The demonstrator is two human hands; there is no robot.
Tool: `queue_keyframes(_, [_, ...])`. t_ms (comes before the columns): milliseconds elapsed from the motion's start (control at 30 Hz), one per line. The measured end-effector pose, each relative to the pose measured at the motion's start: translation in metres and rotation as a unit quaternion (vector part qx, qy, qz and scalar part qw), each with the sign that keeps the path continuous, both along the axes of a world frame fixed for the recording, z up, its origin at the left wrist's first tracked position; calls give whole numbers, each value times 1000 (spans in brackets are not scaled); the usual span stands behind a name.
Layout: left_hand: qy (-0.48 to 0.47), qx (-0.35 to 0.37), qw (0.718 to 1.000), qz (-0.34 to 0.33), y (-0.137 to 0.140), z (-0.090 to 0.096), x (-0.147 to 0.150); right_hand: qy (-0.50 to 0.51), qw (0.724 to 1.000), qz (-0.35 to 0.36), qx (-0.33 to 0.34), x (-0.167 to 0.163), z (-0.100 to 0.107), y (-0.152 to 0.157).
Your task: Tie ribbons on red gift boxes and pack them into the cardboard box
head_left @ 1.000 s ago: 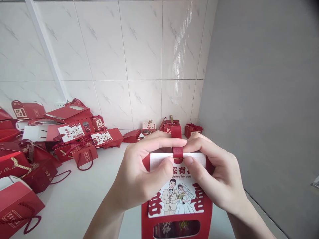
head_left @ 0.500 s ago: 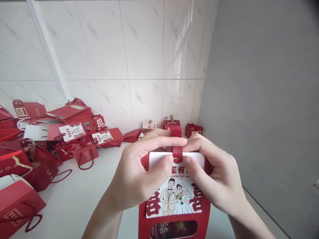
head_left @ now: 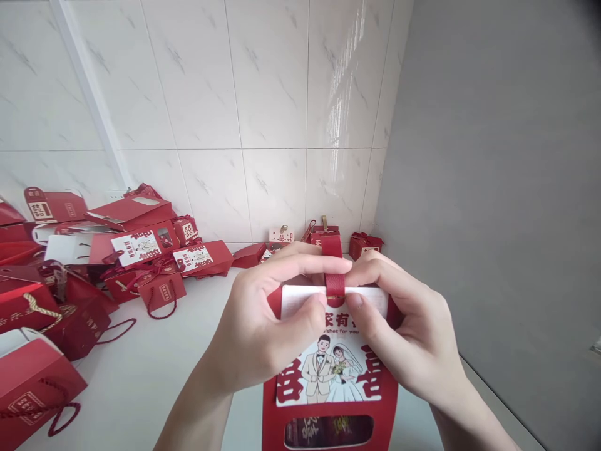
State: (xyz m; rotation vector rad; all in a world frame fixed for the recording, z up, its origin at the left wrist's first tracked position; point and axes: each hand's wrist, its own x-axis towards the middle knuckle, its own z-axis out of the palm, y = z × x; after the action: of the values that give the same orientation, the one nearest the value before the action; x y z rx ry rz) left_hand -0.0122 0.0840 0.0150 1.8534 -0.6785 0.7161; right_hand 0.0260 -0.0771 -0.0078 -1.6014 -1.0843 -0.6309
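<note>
Between my hands is a red gift box (head_left: 275, 426) with a white card (head_left: 370, 410) on its front, printed with a bridal couple and red characters. A clear window low on the box shows dark packets inside. My left hand (head_left: 277, 319) pinches the box's top edge, thumb on the card and index finger stretched across a red strap handle (head_left: 334, 285). From the other side, my right hand (head_left: 408, 326) grips the same top edge, thumb on the card close to the strap. The fingers behind the box are partly hidden.
At the left lies a heap of red gift boxes (head_left: 141, 213) and small bags with rope handles (head_left: 162, 291) on a white table (head_left: 188, 376). Several small red boxes (head_left: 364, 244) stand along the tiled wall (head_left: 272, 94). A grey wall (head_left: 488, 156) rises on the right.
The box's lower part has shifted very slightly up and to the right. Both hands keep nearly the same grip near the strap.
</note>
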Motion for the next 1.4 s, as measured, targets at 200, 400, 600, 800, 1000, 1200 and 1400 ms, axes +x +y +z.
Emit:
queue_keyframes(200, [0,0,1000,0,0,0,1,-10,1000,-10,-4,0,1,1])
queue_keyframes(400, [-7,-16,1000,10,-2,-1,1,-10,1000,-19,-8,1,2,1])
queue_keyframes(600, [7,-9,1000,8,-4,-2,2,-14,999,-29,5,2,3,-1])
queue_keyframes(800, [13,-21,999,-35,-1,-5,1,18,1000,16,5,1,1,-2])
queue_keyframes(1000, [20,-20,999,-23,-2,-4,1,13,1000,0,7,1,1,-1])
queue_keyframes(1200, [27,-12,999,-27,-2,-5,5,-12,1000,-13,-20,3,3,-4])
queue_keyframes(1400, [38,-17,999,-26,9,-12,16,-19,990,-79,113,22,6,-21])
